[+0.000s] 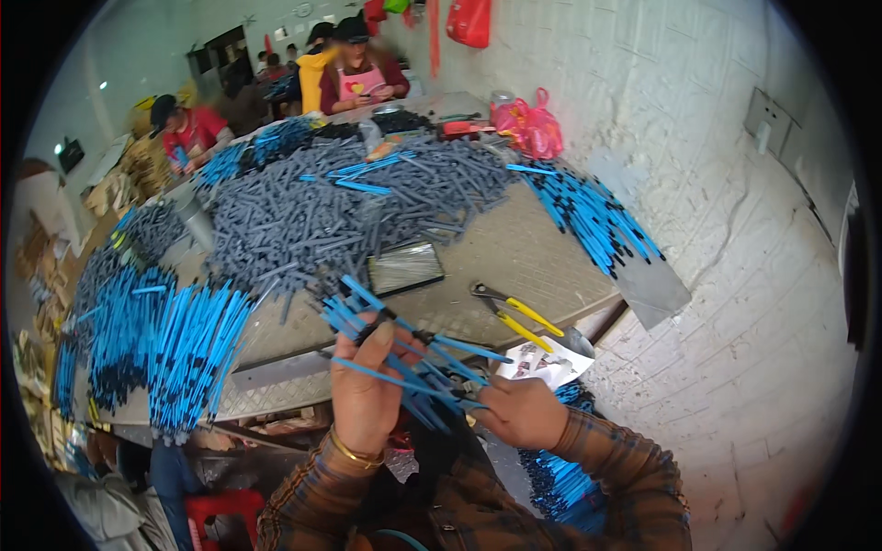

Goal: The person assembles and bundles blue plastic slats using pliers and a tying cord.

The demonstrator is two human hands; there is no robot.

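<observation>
My left hand [366,397] is closed around a loose bundle of thin blue rods with black fittings [418,387], its thumb lying across them. The rods fan out at several angles above the front edge of the table [528,253]. At the bundle's right end, my right hand [525,411] has its fingers pinched on the rods' ends. Its fingertips are partly hidden, so how many rods it grips does not show. Close beyond it lie pliers with yellow handles [520,318] and a white printed sheet [551,365].
A large heap of short grey tubes [340,207] covers the table's middle, with a dark shallow tray [404,268] before it. Blue rods lie in stacks at left [188,354], far right [588,216] and below my right arm [565,487]. Co-workers [360,78] sit across the table.
</observation>
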